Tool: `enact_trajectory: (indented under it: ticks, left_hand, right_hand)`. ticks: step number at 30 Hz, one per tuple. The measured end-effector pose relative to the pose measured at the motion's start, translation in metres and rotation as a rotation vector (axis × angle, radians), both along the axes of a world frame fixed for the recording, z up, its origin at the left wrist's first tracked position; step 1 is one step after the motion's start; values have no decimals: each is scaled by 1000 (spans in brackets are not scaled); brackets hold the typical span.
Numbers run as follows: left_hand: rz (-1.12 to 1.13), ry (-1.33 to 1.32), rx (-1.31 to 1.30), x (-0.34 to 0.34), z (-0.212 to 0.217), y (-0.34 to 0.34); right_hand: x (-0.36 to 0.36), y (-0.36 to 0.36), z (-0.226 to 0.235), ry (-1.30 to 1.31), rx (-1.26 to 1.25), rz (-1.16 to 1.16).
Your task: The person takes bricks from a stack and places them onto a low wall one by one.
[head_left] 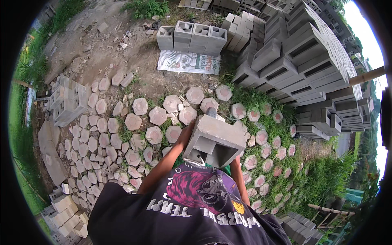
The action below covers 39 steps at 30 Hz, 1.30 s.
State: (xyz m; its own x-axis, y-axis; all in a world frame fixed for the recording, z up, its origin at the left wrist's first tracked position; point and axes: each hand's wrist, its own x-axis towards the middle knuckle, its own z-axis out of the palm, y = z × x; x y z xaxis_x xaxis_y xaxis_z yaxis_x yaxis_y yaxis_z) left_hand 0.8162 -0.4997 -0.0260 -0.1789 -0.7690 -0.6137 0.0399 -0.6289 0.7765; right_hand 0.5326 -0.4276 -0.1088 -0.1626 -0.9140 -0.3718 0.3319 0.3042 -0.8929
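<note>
Clerk: Begin with the hands. What was their state?

Inspector: The left hand (187, 133) was found grasping the left side of 1 concrete block (216, 132), its fingers largely concealed. The right forearm (240, 181) reached the block's right side; the right hand was hidden behind it, so I could not tell how its fingers stood.

Clerk: Location and condition of the block?

Inspector: Taking the white sack (179, 61) as landmark, the block was on the sack's near side, toward the wearer, and in front of a dark shirt (171, 220) with a coloured print. It was tilted, its hollow side facing the wearer. The visible faces were grey, with a rough upper edge.

Clerk: And the ground?

Inspector: Hexagonal pavers (157, 116), each with a reddish centre or a plain pale face, covered the near side of the sack and spread to its left and right. Grass (322, 173) grew among those on the right.

Clerk: Other stock?

Inspector: A row of hollow blocks (192, 43) stood at the sack's far edge. A tall stack (286, 75) rose to the sack's right, its openings facing several ways. A smaller stack (67, 100) stood to the sack's left, nearer the wearer.
</note>
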Motion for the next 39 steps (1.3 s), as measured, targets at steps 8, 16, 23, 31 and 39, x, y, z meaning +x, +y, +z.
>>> enact_trajectory:
  ticks: [8,16,23,31,39]
  left_hand:
    - [434,157,98,15,-29,-142]
    - [799,187,54,31,-29,-292]
    - [891,91,-4,35,15,-361]
    - [888,6,-164,82,8,-439]
    - [557,-535,-501,216,-33,-572]
  right_hand:
    - [41,-252,21,-374,157,169]
    - [70,-475,57,-433,139,518]
    - [93,-569,38,-586,288,614]
    - [139,-657,19,-609,307,610]
    - [250,-780,6,-507,159,611]
